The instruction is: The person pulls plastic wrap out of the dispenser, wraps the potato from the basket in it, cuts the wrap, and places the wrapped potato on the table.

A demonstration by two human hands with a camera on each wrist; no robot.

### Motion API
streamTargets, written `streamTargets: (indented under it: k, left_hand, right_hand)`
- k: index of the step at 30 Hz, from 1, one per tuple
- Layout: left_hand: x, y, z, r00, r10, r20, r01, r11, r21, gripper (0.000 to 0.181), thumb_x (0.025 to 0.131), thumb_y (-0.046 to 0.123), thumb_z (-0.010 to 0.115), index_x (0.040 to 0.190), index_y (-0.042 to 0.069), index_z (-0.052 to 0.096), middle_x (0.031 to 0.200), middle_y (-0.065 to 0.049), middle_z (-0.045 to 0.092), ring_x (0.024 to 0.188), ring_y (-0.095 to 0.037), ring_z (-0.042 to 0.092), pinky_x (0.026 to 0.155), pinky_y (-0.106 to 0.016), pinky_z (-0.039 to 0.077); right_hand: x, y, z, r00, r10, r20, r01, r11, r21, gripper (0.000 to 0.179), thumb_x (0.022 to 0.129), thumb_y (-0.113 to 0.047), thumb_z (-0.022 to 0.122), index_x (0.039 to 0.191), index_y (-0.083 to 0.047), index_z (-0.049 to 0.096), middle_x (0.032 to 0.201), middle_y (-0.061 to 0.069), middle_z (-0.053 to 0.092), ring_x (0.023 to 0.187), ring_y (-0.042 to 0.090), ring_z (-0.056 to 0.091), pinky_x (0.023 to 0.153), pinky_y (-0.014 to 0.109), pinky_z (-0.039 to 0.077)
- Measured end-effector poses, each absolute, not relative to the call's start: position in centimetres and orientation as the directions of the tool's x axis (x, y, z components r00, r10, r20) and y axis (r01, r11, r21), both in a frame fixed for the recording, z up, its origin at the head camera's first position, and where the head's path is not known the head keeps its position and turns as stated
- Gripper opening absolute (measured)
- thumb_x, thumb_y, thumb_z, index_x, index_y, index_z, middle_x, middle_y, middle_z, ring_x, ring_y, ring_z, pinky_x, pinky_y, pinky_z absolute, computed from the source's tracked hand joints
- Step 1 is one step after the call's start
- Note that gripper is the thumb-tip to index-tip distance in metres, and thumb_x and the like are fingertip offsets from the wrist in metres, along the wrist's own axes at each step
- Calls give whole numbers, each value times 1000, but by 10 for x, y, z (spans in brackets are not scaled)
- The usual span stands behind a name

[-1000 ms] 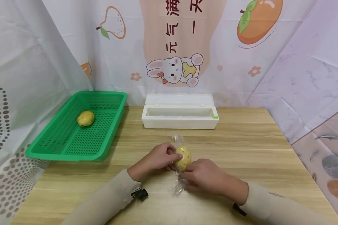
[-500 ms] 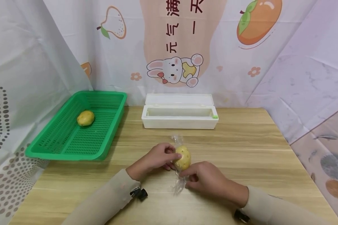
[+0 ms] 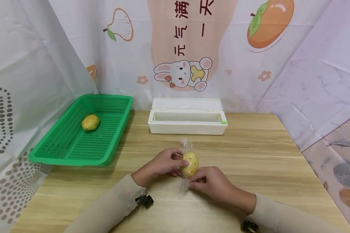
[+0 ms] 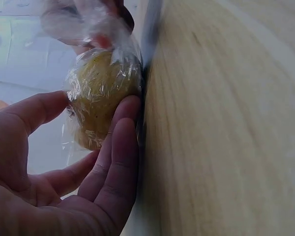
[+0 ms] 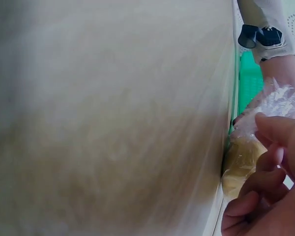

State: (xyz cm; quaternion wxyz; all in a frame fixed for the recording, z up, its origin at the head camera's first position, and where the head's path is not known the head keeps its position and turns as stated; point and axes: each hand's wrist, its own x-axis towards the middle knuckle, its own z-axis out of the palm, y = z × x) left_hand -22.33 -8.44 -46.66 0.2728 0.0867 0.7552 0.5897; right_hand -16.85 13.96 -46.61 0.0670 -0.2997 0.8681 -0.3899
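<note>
A yellow potato [image 3: 191, 165] wrapped in clear plastic film lies on the wooden table in front of me. My left hand [image 3: 167, 162] holds it from the left, thumb on top and fingers curled along its side; the left wrist view shows these fingers around the wrapped potato [image 4: 101, 93]. At the potato's near end, my right hand [image 3: 213, 183] pinches the gathered tail of plastic film [image 3: 183, 185] between thumb and forefinger. The same film [image 5: 279, 101] bunches up at the fingertips in the right wrist view. Another tuft of film [image 3: 187, 145] sticks out at the far end.
A green plastic basket [image 3: 116, 142] stands at the left with one bare potato [image 3: 90, 122] in it. At the back of the table [image 3: 250, 145] is a white cling film box [image 3: 188, 128], lid raised. Printed curtains [image 3: 236, 74] hang behind and at both sides.
The right hand has shifted its fingers on the near tail of film and now pinches it close to the potato. The left hand keeps its hold, almost unmoved.
</note>
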Motion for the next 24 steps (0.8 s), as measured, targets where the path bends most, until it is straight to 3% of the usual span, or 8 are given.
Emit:
streamTargets:
  k: [9,16,21,24]
  left_hand:
    - [-226,-83,-465,-840,447,-309,-174,317,932,43,77,38,78,112,20,61,94,-10,67,69,-28,70,55,-39,56]
    - [-227,-84,-466,-848,431,-310,-162,347,924,44,76,40,79,112,21,61,97,-9,66,66,-22,66,53,-38,56]
    - [-229,-85,-466,-833,451,-321,-188,316,930,44,79,34,77,116,19,60,100,-9,66,70,-27,70,55,-39,56]
    - [-230,-86,-467,-831,450,-327,-195,316,928,43,79,32,77,117,20,60,101,-8,67,72,-27,71,56,-39,56]
  right_hand:
    - [-167,142,-463,-866,-483,126,-391,501,-772,7,80,-35,76,86,-38,74,78,-13,59,66,8,54,54,22,47]
    - [-174,144,-463,-886,-427,183,-407,525,-748,7,78,-38,77,83,-39,72,90,-6,52,73,18,53,59,25,47]
    - [-178,144,-461,-924,-357,136,-322,535,-781,7,78,-33,78,78,-36,72,101,-6,51,75,21,51,60,25,45]
    - [-180,143,-459,-934,-345,98,-275,512,-814,7,79,-28,78,78,-31,72,107,-1,50,79,18,55,67,23,50]
